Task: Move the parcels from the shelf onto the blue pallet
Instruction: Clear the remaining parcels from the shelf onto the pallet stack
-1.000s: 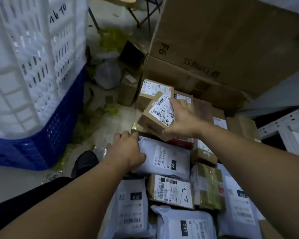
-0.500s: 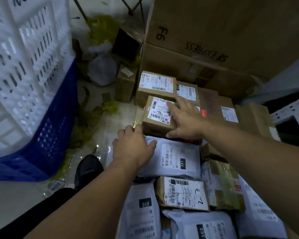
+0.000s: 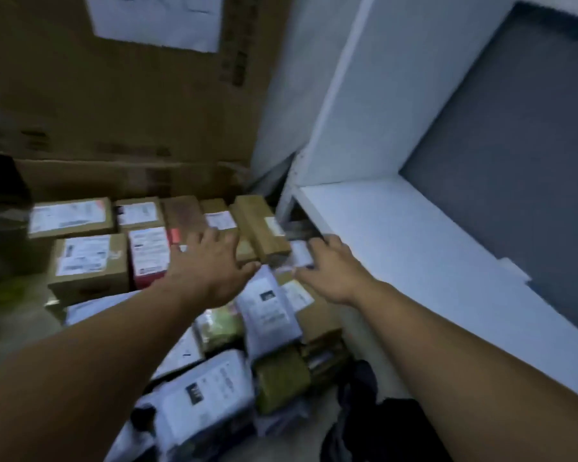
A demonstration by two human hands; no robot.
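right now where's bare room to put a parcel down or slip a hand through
The white shelf board, between the parcel pile and the grey back panel, is bare. The pile is packed edge to edge up to the cardboard carton.

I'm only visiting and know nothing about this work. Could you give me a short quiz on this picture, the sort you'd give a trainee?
1. True or false: the left hand is gripping a parcel.
2. What stands right beside the heap of parcels, on its right side? A) a white shelf B) a green trolley C) a ladder
3. Which of the two hands is nearer that shelf?

Key
1. False: its fingers are spread over the parcels and curl round nothing.
2. A.
3. The right hand, reaching at the shelf's near corner.
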